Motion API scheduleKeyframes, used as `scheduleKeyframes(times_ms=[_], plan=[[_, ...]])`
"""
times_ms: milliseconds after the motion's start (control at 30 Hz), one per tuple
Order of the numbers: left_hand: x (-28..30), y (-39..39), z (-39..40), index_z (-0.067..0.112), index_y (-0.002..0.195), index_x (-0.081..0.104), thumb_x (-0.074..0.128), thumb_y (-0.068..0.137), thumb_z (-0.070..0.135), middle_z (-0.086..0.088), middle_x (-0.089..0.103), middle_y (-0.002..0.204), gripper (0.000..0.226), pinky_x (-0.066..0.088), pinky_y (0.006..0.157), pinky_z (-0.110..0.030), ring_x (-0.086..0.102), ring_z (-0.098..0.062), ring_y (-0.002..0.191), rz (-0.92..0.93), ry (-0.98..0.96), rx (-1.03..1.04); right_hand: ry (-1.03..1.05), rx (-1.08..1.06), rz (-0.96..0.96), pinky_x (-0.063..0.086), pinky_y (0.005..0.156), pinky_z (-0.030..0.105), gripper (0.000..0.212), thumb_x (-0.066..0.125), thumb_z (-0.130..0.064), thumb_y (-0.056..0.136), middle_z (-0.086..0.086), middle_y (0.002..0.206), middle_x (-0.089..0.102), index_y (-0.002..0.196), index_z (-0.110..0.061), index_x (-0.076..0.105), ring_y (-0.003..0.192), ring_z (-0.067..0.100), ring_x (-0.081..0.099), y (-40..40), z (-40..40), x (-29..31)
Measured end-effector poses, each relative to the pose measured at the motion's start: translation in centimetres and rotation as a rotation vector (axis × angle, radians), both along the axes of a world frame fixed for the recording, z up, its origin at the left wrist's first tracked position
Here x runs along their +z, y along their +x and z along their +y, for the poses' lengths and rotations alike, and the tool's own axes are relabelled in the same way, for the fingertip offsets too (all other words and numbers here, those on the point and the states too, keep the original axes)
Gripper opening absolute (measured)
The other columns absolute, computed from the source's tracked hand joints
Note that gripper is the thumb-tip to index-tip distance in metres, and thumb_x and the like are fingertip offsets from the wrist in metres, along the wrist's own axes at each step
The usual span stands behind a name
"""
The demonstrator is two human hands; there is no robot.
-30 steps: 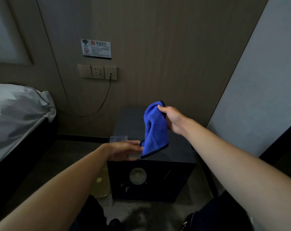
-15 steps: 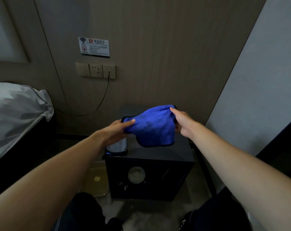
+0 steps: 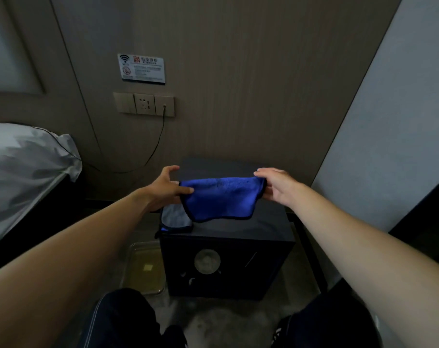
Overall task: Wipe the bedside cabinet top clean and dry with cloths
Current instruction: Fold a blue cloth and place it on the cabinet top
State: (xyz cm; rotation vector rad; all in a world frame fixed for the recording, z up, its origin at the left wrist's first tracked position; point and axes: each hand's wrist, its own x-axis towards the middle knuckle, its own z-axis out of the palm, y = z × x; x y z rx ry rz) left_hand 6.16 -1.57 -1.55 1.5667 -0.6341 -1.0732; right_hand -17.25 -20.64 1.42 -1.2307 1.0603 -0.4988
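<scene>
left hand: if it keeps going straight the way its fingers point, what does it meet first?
Likely the wood-panel wall behind the cabinet. The left hand, pinching the blue cloth, points forward and slightly up over the top's rear left; nothing visible between, though depth is unclear.

Blue cloth [image 3: 221,199] looks plush and fuzzy; cabinet top [image 3: 268,222] smooth, dark, matt; wall panel [image 3: 238,96] wood-grained.

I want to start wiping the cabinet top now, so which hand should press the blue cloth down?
Probably the right hand: it pinches the blue cloth over bare cabinet top. The left hand holds the other end above a grey cloth lying on the front left corner.
</scene>
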Motion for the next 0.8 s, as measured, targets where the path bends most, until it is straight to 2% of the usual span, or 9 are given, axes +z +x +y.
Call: scheduleKeyframes(times_ms=[100, 233, 300, 333, 433, 500, 633, 700, 800], plan=[[0.2, 0.1, 0.4, 0.023, 0.142, 0.042, 0.077, 0.076, -0.002, -0.016, 0.057, 0.128, 0.08, 0.056, 0.074, -0.037, 0.062, -0.027, 0.107, 0.099, -0.017, 0.016, -0.073, 0.092, -0.026, 0.053, 0.057, 0.027, 0.037, 0.071, -0.002, 0.086, 0.006, 0.098, 0.07, 0.117, -0.021, 0.063, 0.078, 0.017, 0.068, -1.1, -0.2, 0.0], [0.5, -0.2, 0.5, 0.026, 0.134, 0.052, 0.076, 0.071, -0.008, -0.014, 0.062, 0.126, 0.075, 0.055, 0.083, -0.04, 0.062, -0.029, 0.113, 0.149, -0.059, -0.074, -0.185, 0.232, 0.04, 0.059, 0.087, 0.043, 0.055, 0.076, 0.01, 0.076, 0.019, 0.113, 0.071, 0.118, -0.024, 0.065, 0.104, 0.028, 0.071, -1.7, -0.7, -0.4], [0.3, -0.4, 0.6, 0.025, 0.13, 0.055, 0.075, 0.072, -0.01, -0.012, 0.062, 0.123, 0.071, 0.056, 0.075, -0.033, 0.063, -0.024, 0.108, -0.063, 0.016, -0.117, -0.276, 0.22, 0.118, 0.059, 0.089, 0.044, 0.053, 0.075, 0.011, 0.076, 0.02, 0.113, 0.07, 0.116, -0.023, 0.066, 0.104, 0.03, 0.07, -1.7, -0.7, -0.3], [0.0, -0.3, 0.6, 0.023, 0.128, 0.057, 0.076, 0.073, -0.008, -0.011, 0.062, 0.121, 0.065, 0.055, 0.073, -0.029, 0.062, -0.021, 0.105, -0.2, 0.061, -0.12, -0.306, 0.202, 0.138, 0.061, 0.082, 0.038, 0.05, 0.074, 0.011, 0.078, 0.019, 0.11, 0.07, 0.116, -0.02, 0.067, 0.101, 0.028, 0.071, -1.8, -0.6, -0.2], [-1.1, 0.4, 0.6, 0.021, 0.115, 0.067, 0.081, 0.075, 0.003, -0.005, 0.066, 0.114, 0.046, 0.055, 0.089, -0.034, 0.062, -0.018, 0.105, -0.538, 0.132, -0.136, -0.433, 0.23, 0.222, 0.054, 0.063, 0.018, 0.037, 0.074, 0.007, 0.081, 0.007, 0.089, 0.068, 0.11, -0.016, 0.071, 0.084, 0.014, 0.067, -2.2, -0.5, 0.2], [-1.4, 0.5, 0.6, 0.02, 0.109, 0.07, 0.08, 0.079, 0.01, -0.001, 0.071, 0.106, 0.033, 0.054, 0.094, -0.033, 0.066, -0.016, 0.102, -0.715, 0.17, -0.211, -0.561, 0.297, 0.33, 0.05, 0.068, 0.017, 0.034, 0.075, 0.005, 0.081, 0.002, 0.086, 0.066, 0.106, -0.018, 0.074, 0.082, 0.011, 0.062, -2.4, -0.7, 0.1], [-1.3, 0.1, 0.3, 0.02, 0.101, 0.074, 0.074, 0.087, 0.024, 0.001, 0.072, 0.09, 0.014, 0.055, 0.086, -0.033, 0.069, -0.017, 0.091, -0.892, 0.182, -0.161, -0.789, 0.454, 0.553, 0.049, 0.083, 0.025, 0.025, 0.072, -0.003, 0.086, -0.004, 0.095, 0.069, 0.106, -0.017, 0.076, 0.091, 0.01, 0.063, -2.6, -0.6, -0.3], [-1.4, 0.3, 0.2, 0.018, 0.097, 0.074, 0.072, 0.089, 0.029, -0.003, 0.073, 0.09, 0.013, 0.056, 0.087, -0.039, 0.069, -0.02, 0.091, -0.847, 0.199, -0.169, -0.835, 0.468, 0.611, 0.046, 0.083, 0.028, 0.015, 0.067, -0.01, 0.092, -0.004, 0.098, 0.067, 0.103, -0.018, 0.074, 0.092, 0.011, 0.061, -2.7, -0.5, -0.4], [-1.3, 0.1, -0.1, 0.006, 0.105, 0.071, 0.07, 0.09, 0.025, -0.013, 0.072, 0.101, 0.024, 0.055, 0.091, -0.039, 0.068, -0.023, 0.098, -0.544, 0.125, -0.106, -0.813, 0.471, 0.729, 0.043, 0.08, 0.03, 0.008, 0.058, -0.019, 0.098, 0.0, 0.101, 0.064, 0.095, -0.022, 0.065, 0.096, 0.018, 0.06, -2.7, -0.6, -0.7]])
